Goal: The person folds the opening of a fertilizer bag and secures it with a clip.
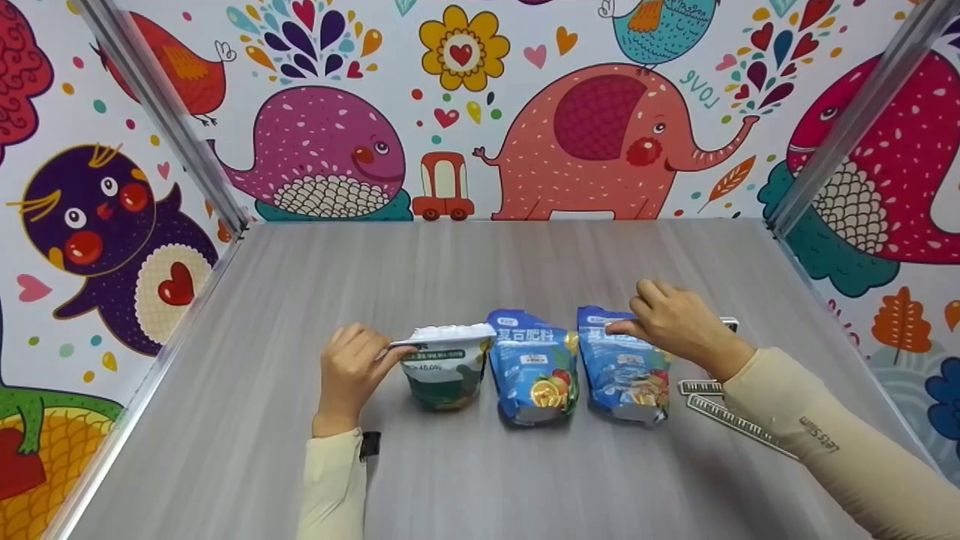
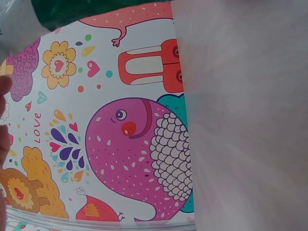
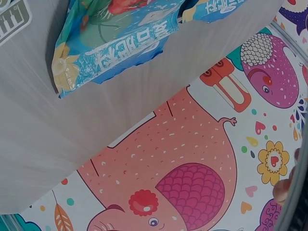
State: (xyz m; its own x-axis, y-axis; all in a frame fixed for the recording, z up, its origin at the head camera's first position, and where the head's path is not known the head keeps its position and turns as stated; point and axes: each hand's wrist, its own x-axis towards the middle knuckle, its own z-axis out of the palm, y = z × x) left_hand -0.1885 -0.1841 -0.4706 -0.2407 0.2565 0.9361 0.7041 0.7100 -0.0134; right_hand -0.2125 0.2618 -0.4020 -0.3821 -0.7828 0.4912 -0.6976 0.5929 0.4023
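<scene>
A green-and-white pouch [image 1: 446,379] stands at the left of a row of three, its pale upper edge spread. My left hand [image 1: 349,367] pinches its upper left corner, where a thin dark edge shows. Beside it stands a blue fertilizer pouch [image 1: 534,382] with fruit printed on it. A second blue fertilizer pouch [image 1: 626,379] is at the right. Over that pouch's upper right side is my right hand [image 1: 679,322], with loosely bent fingers and the thumb apart from them. In the right wrist view, its fingertips [image 3: 283,191] appear at the right edge, away from the pouch.
Flat white pieces with dark bar patterns [image 1: 739,424] lie to the right, partly under my right forearm. Another small pale object [image 1: 729,324] shows behind the right wrist. The grey table [image 1: 480,262] meets a cartoon-printed wall [image 1: 450,112], with metal rails [image 1: 169,120] at the sides.
</scene>
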